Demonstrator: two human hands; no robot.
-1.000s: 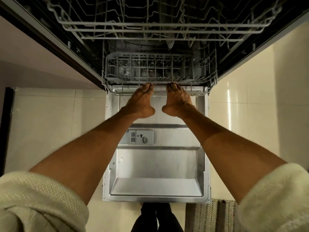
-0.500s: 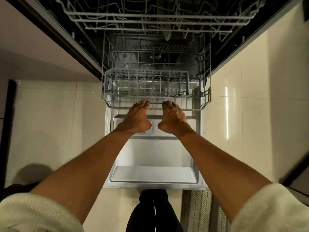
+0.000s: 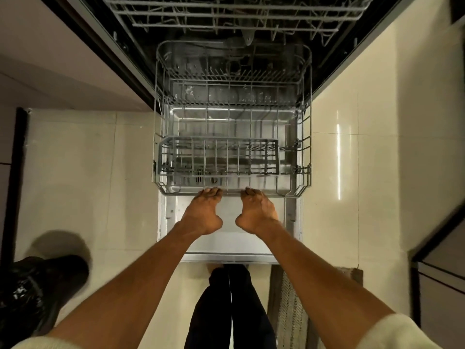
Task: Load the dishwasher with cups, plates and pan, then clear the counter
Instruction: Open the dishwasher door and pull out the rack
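Both hands, left hand (image 3: 202, 212) and right hand (image 3: 256, 212), hook curled fingers (image 3: 214, 191) over the empty lower rack (image 3: 231, 193), positioning it above the open dishwasher door (image 3: 226, 244) for loading.

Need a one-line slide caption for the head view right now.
Both hands, left hand and right hand, grip the front rim of the empty lower rack over the open dishwasher door.

The lower rack (image 3: 232, 117) is grey coated wire, its cutlery basket (image 3: 218, 157) matt grey plastic. The door (image 3: 234, 241) under it is brushed steel, the floor tiles (image 3: 80, 177) glossy cream; a black bag (image 3: 30, 290) shines like plastic film, the sleeves (image 3: 397, 333) are nubbly cloth
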